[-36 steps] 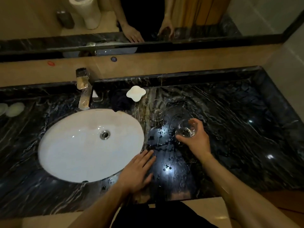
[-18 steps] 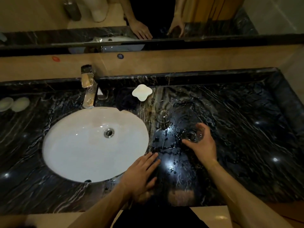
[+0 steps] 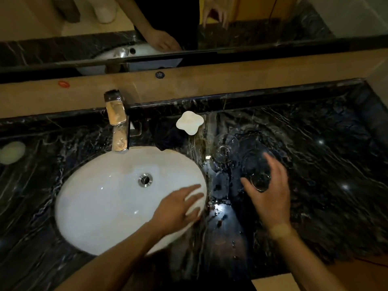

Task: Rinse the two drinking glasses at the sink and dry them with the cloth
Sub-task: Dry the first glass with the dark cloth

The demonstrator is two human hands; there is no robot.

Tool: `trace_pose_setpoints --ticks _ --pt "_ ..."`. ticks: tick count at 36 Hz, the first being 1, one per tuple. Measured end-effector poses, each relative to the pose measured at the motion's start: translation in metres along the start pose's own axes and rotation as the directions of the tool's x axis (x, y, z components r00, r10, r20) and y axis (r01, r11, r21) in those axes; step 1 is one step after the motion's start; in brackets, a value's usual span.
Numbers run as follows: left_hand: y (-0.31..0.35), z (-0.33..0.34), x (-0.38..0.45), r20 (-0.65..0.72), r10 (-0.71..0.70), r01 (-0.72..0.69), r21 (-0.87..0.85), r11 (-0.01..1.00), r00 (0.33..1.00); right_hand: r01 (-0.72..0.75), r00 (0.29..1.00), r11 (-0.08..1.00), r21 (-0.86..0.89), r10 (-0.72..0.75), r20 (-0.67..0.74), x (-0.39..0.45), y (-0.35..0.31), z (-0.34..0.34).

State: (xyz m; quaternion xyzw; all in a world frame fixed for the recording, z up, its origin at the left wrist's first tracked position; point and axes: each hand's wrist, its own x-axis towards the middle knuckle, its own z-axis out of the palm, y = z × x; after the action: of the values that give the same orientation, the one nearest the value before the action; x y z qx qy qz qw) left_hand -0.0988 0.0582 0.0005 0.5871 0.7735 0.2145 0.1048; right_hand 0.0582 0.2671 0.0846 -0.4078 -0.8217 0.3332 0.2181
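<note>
Two clear drinking glasses stand on the wet black marble counter (image 3: 315,164) right of the sink. One glass (image 3: 222,152) stands alone further back. The nearer glass (image 3: 260,181) sits between the thumb and spread fingers of my right hand (image 3: 268,196), whose fingers look straight and loose around it; the hand is blurred. My left hand (image 3: 178,208) lies flat over the right rim of the white oval sink (image 3: 100,196), fingers straight, holding nothing. A dark shape (image 3: 168,139) behind the sink's rim may be a cloth; I cannot tell.
A chrome faucet (image 3: 117,122) stands behind the sink, no water running. A white flower-shaped dish (image 3: 190,122) sits near the back wall. A pale round object (image 3: 11,152) lies at far left. The mirror (image 3: 189,28) above reflects both hands. Water drops cover the counter.
My left hand has slid left from the counter onto the sink's rim. My right hand's fingers have spread and loosened around the nearer glass, which it gripped before.
</note>
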Motion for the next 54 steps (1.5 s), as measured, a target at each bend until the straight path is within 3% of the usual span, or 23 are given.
trace_pose_setpoints --ticks 5,9,12,17,23,32,38,43,48,54 --pt "-0.048 -0.04 0.045 -0.176 -0.184 0.194 0.044 0.98 0.967 -0.173 0.981 0.949 0.264 0.142 0.132 0.0 -0.029 0.043" --pt "-0.08 -0.067 0.081 -0.218 -0.339 0.362 0.08 0.929 0.915 -0.341 0.938 0.881 0.328 0.299 0.173 0.015 -0.036 0.067" --pt "-0.101 -0.076 0.102 -0.131 -0.467 0.475 0.036 0.879 0.874 -0.419 0.907 0.826 0.378 0.364 0.21 0.03 -0.035 0.081" --pt "-0.126 -0.075 0.126 0.113 -0.681 0.689 -0.158 0.707 0.724 -0.47 0.883 0.758 0.452 0.401 0.245 0.054 -0.031 0.096" --pt "-0.129 -0.073 0.13 0.158 -0.67 0.684 -0.056 0.728 0.726 -0.464 0.884 0.743 0.482 0.424 0.199 0.066 -0.025 0.105" --pt "-0.119 -0.077 0.124 0.053 -0.681 0.682 -0.005 0.731 0.73 -0.422 0.905 0.764 0.488 0.387 0.175 0.066 -0.019 0.107" --pt "-0.101 -0.089 0.118 -0.031 -0.759 0.724 -0.277 0.631 0.65 -0.398 0.918 0.8 0.45 0.346 0.196 0.053 -0.028 0.096" --pt "-0.07 -0.097 0.094 -0.086 -0.81 0.629 -0.585 0.512 0.579 -0.337 0.94 0.823 0.457 0.263 0.219 0.035 -0.04 0.086" --pt "-0.035 -0.111 0.058 -0.093 -0.823 0.521 -0.733 0.438 0.56 -0.121 0.977 0.895 0.429 0.031 0.209 0.016 -0.052 0.075" --pt "-0.01 -0.13 0.006 -0.093 -0.816 0.374 -0.855 0.359 0.571 0.109 0.962 0.924 0.367 -0.191 0.195 0.002 -0.076 0.058"
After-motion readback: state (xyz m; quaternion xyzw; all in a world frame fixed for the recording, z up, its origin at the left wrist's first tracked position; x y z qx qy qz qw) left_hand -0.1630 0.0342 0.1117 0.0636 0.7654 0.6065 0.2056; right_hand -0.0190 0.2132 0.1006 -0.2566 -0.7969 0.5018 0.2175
